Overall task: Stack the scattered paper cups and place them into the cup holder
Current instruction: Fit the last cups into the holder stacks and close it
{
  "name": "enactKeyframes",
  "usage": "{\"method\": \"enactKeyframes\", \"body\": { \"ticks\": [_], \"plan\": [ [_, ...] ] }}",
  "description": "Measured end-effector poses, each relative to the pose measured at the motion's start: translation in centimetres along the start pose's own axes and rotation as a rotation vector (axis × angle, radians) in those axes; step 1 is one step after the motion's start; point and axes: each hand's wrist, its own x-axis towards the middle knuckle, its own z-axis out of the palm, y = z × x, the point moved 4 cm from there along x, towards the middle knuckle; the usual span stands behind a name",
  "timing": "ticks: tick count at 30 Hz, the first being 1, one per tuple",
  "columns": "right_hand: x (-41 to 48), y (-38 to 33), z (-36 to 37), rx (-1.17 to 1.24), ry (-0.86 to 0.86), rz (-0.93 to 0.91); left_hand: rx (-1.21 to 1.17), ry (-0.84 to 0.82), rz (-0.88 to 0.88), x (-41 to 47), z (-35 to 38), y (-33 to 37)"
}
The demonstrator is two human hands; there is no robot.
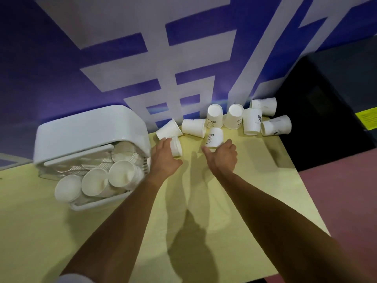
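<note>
Dim, purple-blue cast. Dark overlapping arm shadows on table, soft-edged. Whole frame soft; print on cups blurred. Wide-angle bends wall lines twd edges; right corner near black.

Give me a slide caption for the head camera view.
Left hand grips a tipped cup, right hand an upside-down cup, among scattered cups; the stocked cup holder sits to the left.

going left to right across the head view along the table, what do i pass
white plastic cup holder box, left hand gripping a sideways white paper cup, right hand gripping an upside-down white printed paper cup, white percent-sign paper cup, white paper cup lying farthest right, black cabinet
</note>
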Motion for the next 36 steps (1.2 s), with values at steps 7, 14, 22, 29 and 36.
{"method": "enactKeyframes", "body": {
  "ticks": [7,14,22,29,36],
  "plan": [
    [1.0,0.5,1.1,0.133,-0.049,0.059,0.237,0.048,0.052,1.1,0.8,0.2],
    [-0.6,1.4,0.0,0.226,-0.070,0.041,0.346,0.040,0.013,-0.6,1.3,0.3],
    [-2.3,-2.0,-3.3,0.226,0.014,-0.028,0.130,0.114,0.152,-4.0,-1.8,2.4],
    [-6.7,-6.4,-5.3,0.239,0.058,-0.179,-0.043,0.220,0.230,-8.0,-7.5,1.5],
    [-12.7,-13.0,-5.7,0.286,0.012,-0.423,-0.164,0.419,0.189,-12.4,-14.4,-2.7]
  ]
}}
